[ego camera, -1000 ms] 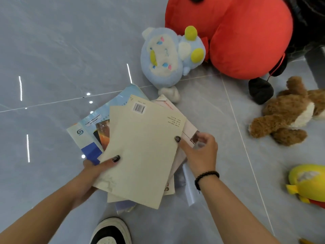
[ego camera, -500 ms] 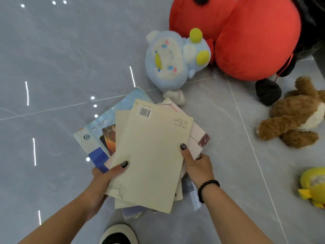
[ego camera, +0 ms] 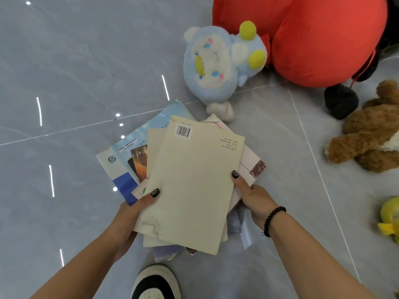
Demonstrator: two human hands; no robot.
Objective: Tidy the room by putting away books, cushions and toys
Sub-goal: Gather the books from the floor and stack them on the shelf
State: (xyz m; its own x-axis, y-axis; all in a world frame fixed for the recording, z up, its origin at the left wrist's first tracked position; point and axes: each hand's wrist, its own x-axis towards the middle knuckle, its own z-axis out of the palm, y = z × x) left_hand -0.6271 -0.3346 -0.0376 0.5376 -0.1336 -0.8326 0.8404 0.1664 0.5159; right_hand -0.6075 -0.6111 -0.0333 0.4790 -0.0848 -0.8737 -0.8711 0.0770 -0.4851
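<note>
I see both hands gripping a fanned stack of books (ego camera: 190, 184) held above the grey tiled floor (ego camera: 75, 72). My left hand (ego camera: 129, 216) clasps the stack's near left edge, its thumb lying across the cream back cover on top, fingers hidden underneath. My right hand (ego camera: 254, 199) clasps the right edge the same way, thumb on the cream cover; a black bead bracelet (ego camera: 273, 220) circles that wrist. The top cover shows a barcode (ego camera: 183, 131) near its far corner. Fanned out beneath it on the left is a light blue book (ego camera: 129, 152) with a darker blue patch, and on the right a pale one with a reddish corner (ego camera: 257, 167). Beyond the stack, a blue plush toy (ego camera: 213, 61) lies on the floor, touching a big red cushion (ego camera: 323, 37). Towards the right edge of the floor lies a brown plush toy (ego camera: 371, 134), and nearer to me a yellow toy (ego camera: 390, 216), partly cut off. A black-and-white shoe (ego camera: 155, 283) shows below the stack.
</note>
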